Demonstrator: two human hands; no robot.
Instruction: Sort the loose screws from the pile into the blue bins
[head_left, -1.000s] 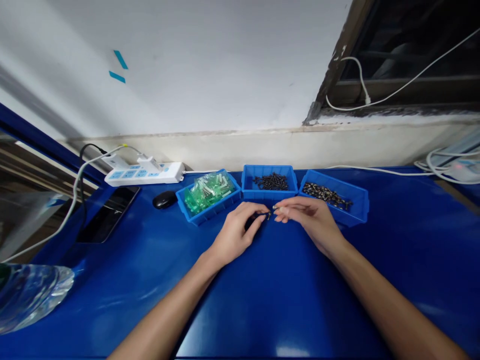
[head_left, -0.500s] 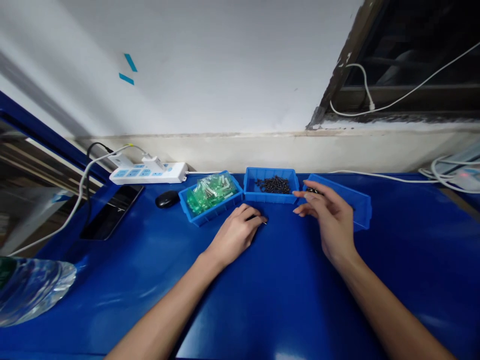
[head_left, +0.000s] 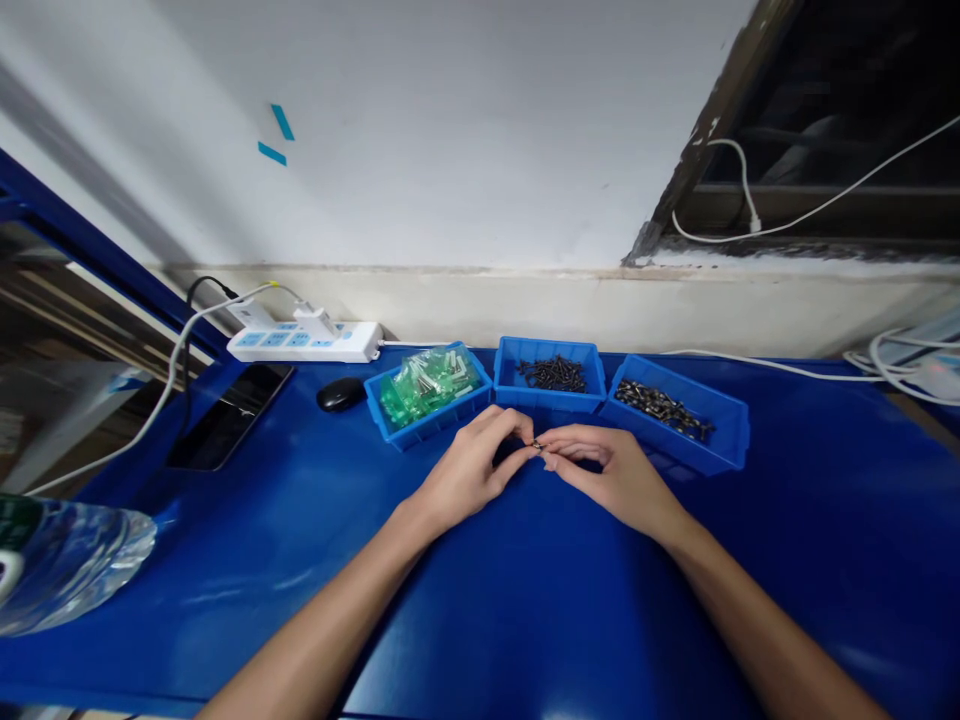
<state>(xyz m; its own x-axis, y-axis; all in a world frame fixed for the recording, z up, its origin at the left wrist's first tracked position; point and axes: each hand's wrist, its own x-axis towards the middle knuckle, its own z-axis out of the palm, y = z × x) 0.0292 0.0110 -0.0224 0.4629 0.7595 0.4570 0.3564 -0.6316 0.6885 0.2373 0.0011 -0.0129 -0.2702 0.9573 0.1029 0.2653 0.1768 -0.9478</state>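
Pinched between the fingertips of the left hand [head_left: 469, 475] and the right hand [head_left: 611, 478], a small dark part [head_left: 537, 444], probably a screw, is held just in front of the middle bin [head_left: 553, 404]. Both pinches are narrow and closed on it, and little of it can be seen. It is judged light, stiff and easily dropped, so it is best gripped at its two ends with the fingertip pads. To the left of that bin stands a bin of green plastic pieces [head_left: 431, 428], and to its right a bin of screws [head_left: 694, 452].
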